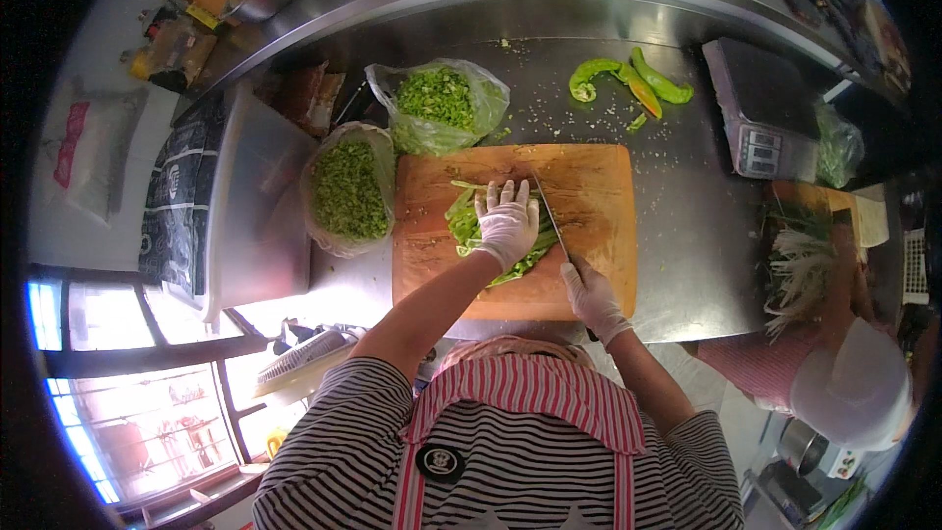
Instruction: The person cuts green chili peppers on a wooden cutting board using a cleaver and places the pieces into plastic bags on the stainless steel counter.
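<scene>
My left hand [508, 226], in a thin whitish glove, lies flat with outstretched fingers on a pile of long green pepper strips [462, 218]. The strips rest on a wooden cutting board [610, 186] and show on both sides of the palm, partly hidden beneath it. My right hand [595, 300], gloved too, is closed round the handle of a kitchen knife [549, 210]. The blade points away from me along the right side of the pile, close to my left fingertips.
Two clear plastic bags of chopped greens, a farther bag [437, 98] and a nearer bag [348, 191], stand left of the board. Whole green peppers [662, 79] and a scale [760, 128] are at the far right. Another person [844, 383] works beside spring onions [800, 265].
</scene>
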Demonstrator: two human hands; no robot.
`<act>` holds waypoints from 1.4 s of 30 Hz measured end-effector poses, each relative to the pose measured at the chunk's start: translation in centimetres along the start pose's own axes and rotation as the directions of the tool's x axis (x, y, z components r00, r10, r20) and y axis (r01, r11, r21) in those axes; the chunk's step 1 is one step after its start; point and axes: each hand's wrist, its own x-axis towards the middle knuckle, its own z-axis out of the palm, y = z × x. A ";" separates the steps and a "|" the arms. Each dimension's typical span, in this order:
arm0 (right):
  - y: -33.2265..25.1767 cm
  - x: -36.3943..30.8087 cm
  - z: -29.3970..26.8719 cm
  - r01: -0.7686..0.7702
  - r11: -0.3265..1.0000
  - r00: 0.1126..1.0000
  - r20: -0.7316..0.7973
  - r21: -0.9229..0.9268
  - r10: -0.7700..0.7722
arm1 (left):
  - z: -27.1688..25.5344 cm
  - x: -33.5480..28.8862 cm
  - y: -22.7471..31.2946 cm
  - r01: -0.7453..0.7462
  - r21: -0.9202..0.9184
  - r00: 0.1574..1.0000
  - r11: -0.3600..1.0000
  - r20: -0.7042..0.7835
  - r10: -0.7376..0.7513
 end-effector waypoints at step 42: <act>-3.9 0.5 0.0 -0.224 0.969 0.974 -0.002 -0.100 0.225 | 0.9 -0.1 0.2 -0.158 -0.011 0.915 0.987 -0.376 0.142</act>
